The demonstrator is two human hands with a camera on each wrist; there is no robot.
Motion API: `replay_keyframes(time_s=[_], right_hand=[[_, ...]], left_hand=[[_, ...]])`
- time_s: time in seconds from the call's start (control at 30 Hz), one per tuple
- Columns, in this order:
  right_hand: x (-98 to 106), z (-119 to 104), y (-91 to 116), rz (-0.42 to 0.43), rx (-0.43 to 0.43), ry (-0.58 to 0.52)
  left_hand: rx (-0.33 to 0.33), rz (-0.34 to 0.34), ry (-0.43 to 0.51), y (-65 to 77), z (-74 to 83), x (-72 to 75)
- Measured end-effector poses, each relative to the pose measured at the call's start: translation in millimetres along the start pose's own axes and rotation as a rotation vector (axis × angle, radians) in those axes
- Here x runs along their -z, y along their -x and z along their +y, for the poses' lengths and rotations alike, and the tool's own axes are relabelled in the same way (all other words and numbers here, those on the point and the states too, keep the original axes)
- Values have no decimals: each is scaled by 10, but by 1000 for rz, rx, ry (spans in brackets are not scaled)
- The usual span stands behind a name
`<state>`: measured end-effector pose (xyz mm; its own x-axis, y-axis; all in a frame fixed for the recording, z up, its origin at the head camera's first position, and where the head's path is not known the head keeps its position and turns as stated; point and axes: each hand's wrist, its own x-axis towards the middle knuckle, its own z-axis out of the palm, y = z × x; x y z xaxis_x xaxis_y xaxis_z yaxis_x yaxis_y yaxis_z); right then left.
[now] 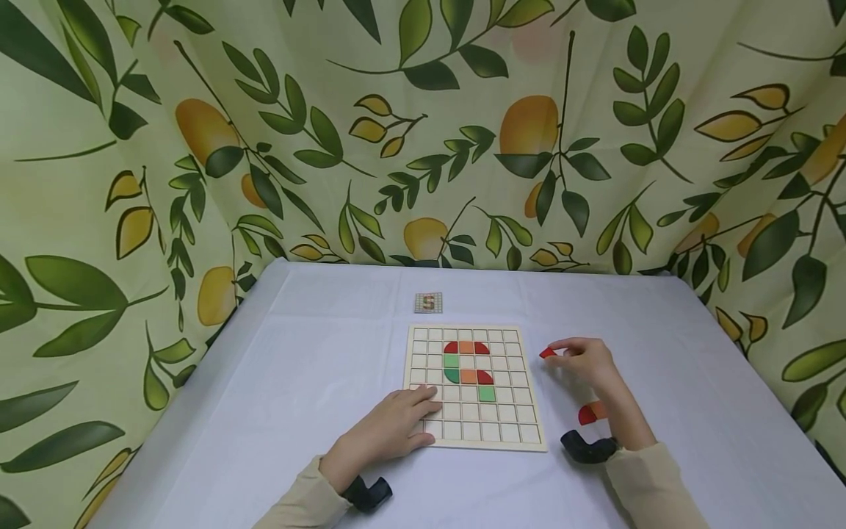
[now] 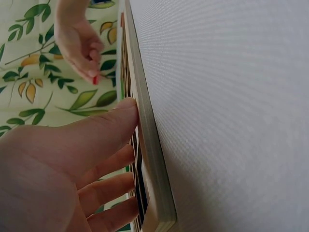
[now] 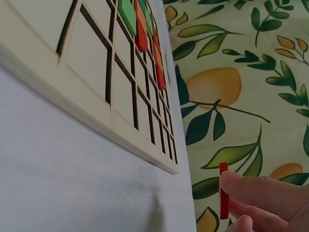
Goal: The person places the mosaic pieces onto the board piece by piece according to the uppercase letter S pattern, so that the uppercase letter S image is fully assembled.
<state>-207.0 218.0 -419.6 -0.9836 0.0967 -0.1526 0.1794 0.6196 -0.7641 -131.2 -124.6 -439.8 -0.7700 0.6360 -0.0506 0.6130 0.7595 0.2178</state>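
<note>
A wooden grid board (image 1: pixel 509 433) lies on the table with red, orange and green tiles set in its cells in a curving figure. My left hand (image 1: pixel 390 426) rests on the board's lower left side, fingers spread over the cells and thumb at the front edge (image 2: pixel 152 159). To the right of the board, my right hand (image 1: pixel 584 361) pinches a red tile (image 3: pixel 224 193) between thumb and fingertips, raised above the cloth. Below that hand lie a loose red tile (image 1: pixel 586 415) and an orange tile (image 1: pixel 598 408), the latter partly hidden by the wrist.
A small pattern card (image 1: pixel 428 303) with a coloured figure on a grid lies behind the board. White cloth (image 1: pixel 317 345) covers the table. A leaf-and-fruit patterned curtain (image 1: pixel 370 184) hangs at the back and sides. Each wrist carries a black camera mount (image 1: pixel 584 447).
</note>
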Motion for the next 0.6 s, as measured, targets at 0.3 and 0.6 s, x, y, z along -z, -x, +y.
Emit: replay_keyframes(time_s=[0.3, 0.6], right_hand=[[-61, -60, 51, -45, 7, -15], [-122, -114, 123, -88, 38, -18]], left_hand=[[2, 6, 1, 2, -2, 4], [-11, 13, -11, 11, -3, -2]])
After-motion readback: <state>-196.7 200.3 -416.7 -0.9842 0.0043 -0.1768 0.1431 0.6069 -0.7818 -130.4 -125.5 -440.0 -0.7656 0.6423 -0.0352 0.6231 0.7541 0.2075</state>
